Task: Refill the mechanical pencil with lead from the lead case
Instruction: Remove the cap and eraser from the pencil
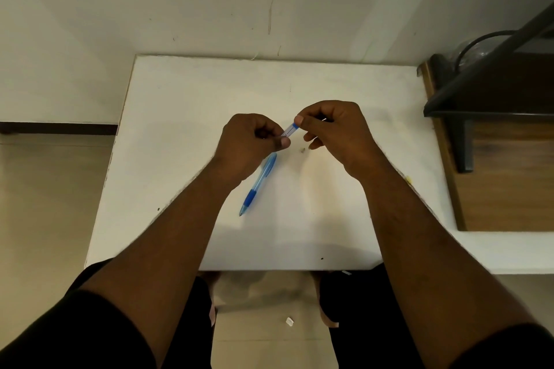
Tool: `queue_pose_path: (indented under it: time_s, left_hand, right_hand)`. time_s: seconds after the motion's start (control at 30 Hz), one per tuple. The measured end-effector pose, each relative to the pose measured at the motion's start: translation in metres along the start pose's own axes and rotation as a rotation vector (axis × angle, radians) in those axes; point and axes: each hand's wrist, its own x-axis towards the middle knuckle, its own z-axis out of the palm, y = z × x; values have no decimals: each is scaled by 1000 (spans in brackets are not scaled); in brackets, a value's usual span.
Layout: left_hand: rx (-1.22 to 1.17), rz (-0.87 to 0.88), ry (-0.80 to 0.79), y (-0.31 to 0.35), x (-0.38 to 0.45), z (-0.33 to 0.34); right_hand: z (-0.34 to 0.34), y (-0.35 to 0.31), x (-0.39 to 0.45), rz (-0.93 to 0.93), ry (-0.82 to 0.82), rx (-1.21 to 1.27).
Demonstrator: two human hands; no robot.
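A blue mechanical pencil [259, 183] lies diagonally on the white table [180, 129], its tip toward me, its upper end under my left hand. Both hands hover above it at the table's middle. Between them is a small clear lead case [290, 129] with a blue band. My left hand [251, 144] pinches the case's lower end with thumb and fingers. My right hand [332, 129] grips its upper end with thumb and forefinger. A tiny pale piece [302, 150] rests on the table just below my right hand.
The table stands against a pale wall. A dark wooden shelf unit [494, 144] with a black frame and a cable adjoins its right side. My knees sit under the near edge, and a small white scrap [289, 321] lies on the floor.
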Motion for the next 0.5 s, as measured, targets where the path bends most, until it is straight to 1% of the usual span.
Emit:
queue_pose_path:
  time_s: [0.2,0.33,0.5]
  left_hand:
    - [-46,-7,-20,0,-1,-1]
    - [-68,-22,-57,0,-2,0]
    - [-132,-85,-116,2,-5,2]
  right_hand:
    - [-2,1,0,13,-53,90]
    - [-2,3,0,1,-67,84]
    - [0,7,1,6,-91,88]
